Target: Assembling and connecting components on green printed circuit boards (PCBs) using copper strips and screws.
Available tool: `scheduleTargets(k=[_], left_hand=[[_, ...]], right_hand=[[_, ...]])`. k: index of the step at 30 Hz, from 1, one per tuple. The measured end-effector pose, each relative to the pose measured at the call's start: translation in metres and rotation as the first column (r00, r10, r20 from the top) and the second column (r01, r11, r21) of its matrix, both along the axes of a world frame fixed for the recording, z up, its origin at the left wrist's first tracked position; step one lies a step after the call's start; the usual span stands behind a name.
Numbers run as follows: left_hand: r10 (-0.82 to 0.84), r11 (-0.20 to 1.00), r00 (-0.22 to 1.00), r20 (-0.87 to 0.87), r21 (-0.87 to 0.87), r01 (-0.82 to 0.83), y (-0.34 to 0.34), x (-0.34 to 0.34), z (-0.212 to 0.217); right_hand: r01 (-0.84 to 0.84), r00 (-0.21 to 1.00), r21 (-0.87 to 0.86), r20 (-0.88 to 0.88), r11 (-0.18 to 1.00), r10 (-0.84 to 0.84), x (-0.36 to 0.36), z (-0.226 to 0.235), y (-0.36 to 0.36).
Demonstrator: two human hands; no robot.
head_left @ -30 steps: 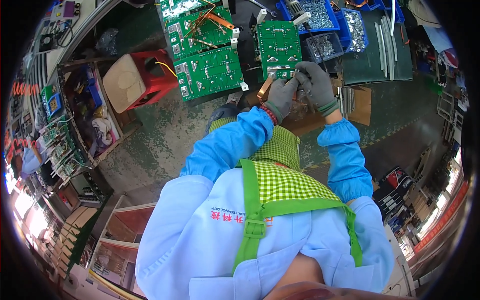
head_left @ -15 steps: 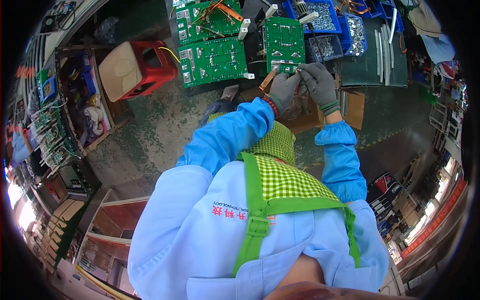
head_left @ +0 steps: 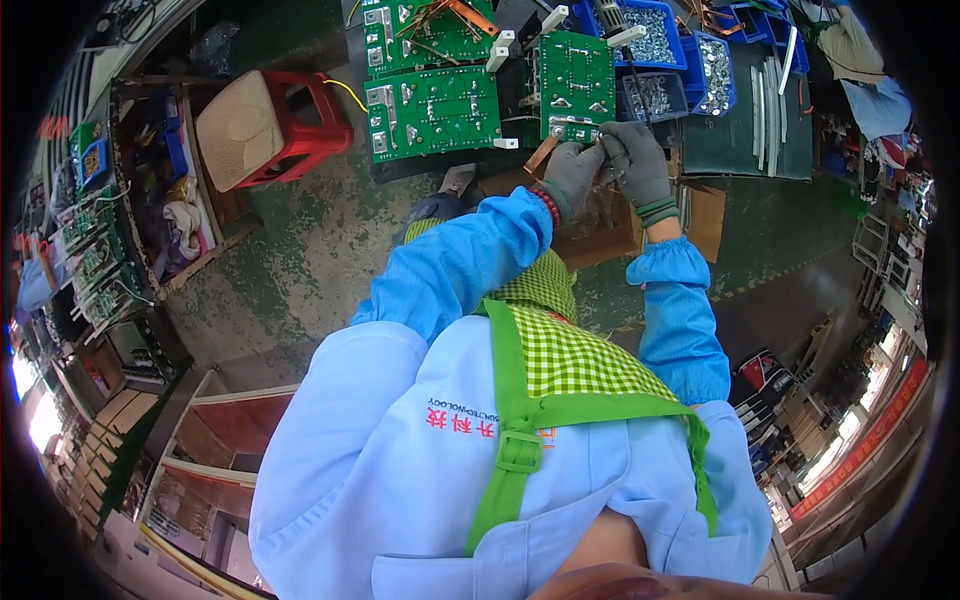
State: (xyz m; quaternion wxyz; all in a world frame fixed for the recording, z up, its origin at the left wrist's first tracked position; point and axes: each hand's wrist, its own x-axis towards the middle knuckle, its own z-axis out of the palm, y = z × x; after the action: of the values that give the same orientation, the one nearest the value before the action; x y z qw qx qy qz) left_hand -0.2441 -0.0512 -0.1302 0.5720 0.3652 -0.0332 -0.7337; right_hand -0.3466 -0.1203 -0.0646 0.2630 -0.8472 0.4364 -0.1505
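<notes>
Board at our hands: the green circuit board [head_left: 577,85] lies just beyond our left hand [head_left: 572,178] and right hand [head_left: 637,165], its near edge at our fingertips.
Board surface: flat and rectangular, dotted with shiny solder spots; a silvery metal strip [head_left: 574,133] crosses its near end.
White posts: blocky pieces [head_left: 627,36] jut out at the board's far corners.
Copper strip: a flat, coppery piece [head_left: 541,154] slants beside our left hand, at the board's near left corner; we cannot tell whether our fingers touch it.
Neighbouring board: a second green board [head_left: 433,112] lies to the left, well apart from our hands.
Blue bins: smooth-walled bins [head_left: 662,66] stand beyond our right hand, heaped with small silvery hardware [head_left: 648,35].
Bench: dark and smooth [head_left: 735,145], with slim pale rods [head_left: 770,112] on its right part.
Our hands: both in grey knit gloves, fingers bent inward, fingertips nearly meeting at the board's edge; whether they pinch something small between them, we cannot tell.
</notes>
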Motion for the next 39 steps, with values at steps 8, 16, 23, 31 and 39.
scheduleTargets(k=[8, 16, 23, 31, 39], left_hand=[[-0.021, 1.0, 0.996, 0.087, -0.018, 0.023, 0.003, 0.006, 0.01], [-0.057, 0.998, 0.987, 0.15, 0.001, 0.058, 0.001, 0.006, 0.015], [-0.014, 1.0, 0.994, 0.107, 0.028, 0.011, 0.002, 0.0, 0.011], [0.03, 1.0, 0.996, 0.08, -0.011, -0.03, 0.002, -0.001, 0.013], [0.021, 0.999, 0.999, 0.038, -0.028, -0.02, -0.001, -0.003, -0.007]], right_hand=[[0.008, 1.0, 0.062, 0.009, 0.998, -0.009, -0.002, -0.002, 0.003], [0.176, 0.984, -0.072, -0.017, 0.982, -0.178, 0.005, -0.014, 0.009], [0.129, 0.987, -0.02, 0.097, 0.991, -0.126, 0.004, -0.016, 0.006], [0.088, 0.996, -0.004, -0.011, 0.996, -0.088, -0.003, -0.008, 0.0], [0.143, 0.976, 0.089, 0.15, 0.986, -0.155, 0.005, 0.004, 0.01]])
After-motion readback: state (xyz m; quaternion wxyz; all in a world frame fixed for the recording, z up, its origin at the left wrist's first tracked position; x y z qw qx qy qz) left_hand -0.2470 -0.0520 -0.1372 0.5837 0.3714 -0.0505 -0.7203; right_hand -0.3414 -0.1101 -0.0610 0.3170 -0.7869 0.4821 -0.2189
